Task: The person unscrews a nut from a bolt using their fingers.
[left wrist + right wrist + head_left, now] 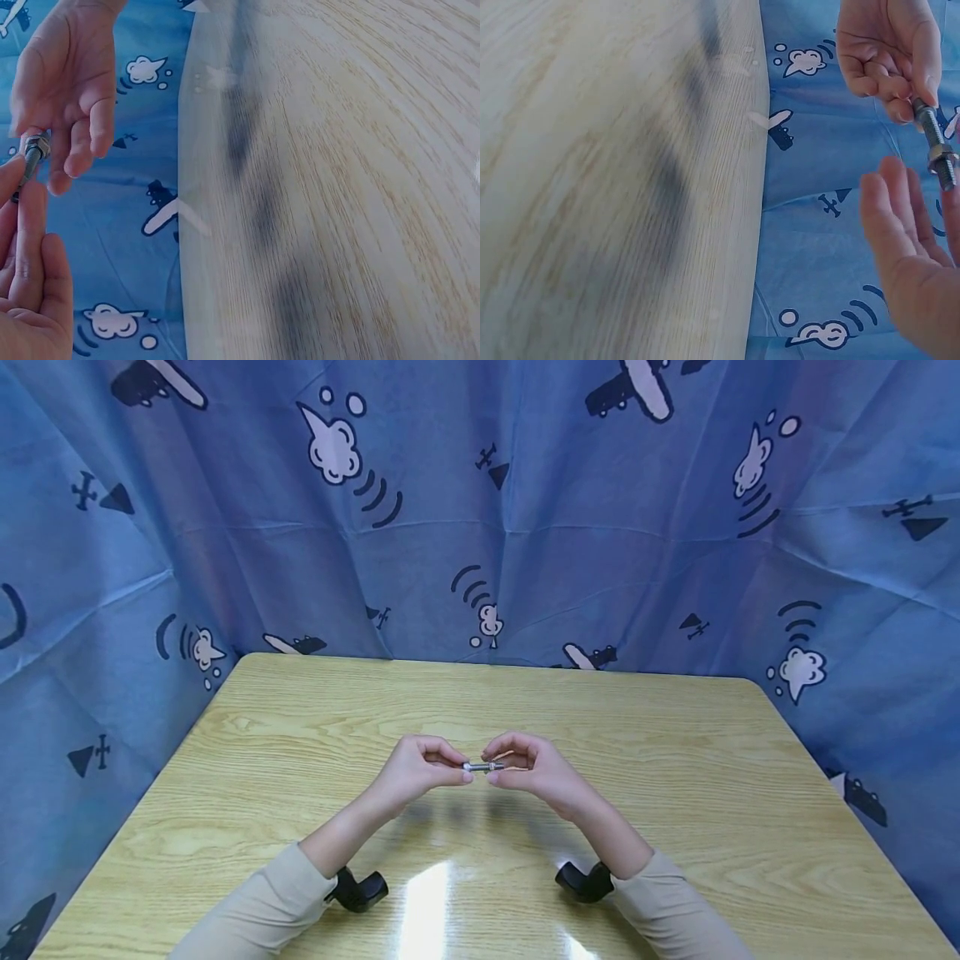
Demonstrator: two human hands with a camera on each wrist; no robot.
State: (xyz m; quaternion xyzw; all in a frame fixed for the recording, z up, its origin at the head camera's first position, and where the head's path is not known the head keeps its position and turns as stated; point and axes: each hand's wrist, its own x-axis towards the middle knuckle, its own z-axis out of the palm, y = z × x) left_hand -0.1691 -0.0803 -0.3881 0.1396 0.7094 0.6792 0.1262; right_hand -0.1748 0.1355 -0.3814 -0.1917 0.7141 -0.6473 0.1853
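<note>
A metal bolt [480, 767] lies level between the two hands, above the table. My left hand [417, 768] pinches one end of it between thumb and fingers. On the bolt's other part sits a hex nut [939, 155], with a flat ring or second nut against it. My right hand [542, 777] has its thumb and index finger around the nut, the other fingers loosely bent. The bolt's threaded tip sticks out past the nut in the right wrist view. The end inside the left fingers is mostly hidden.
Below the hands spreads a light wood-grain table [300, 710]. A blue curtain [420, 485] printed with planes and clouds hangs behind it and at both sides. Black wrist mounts [358, 892] sit by the cream sleeves [262, 902]. Glare lies on the near tabletop.
</note>
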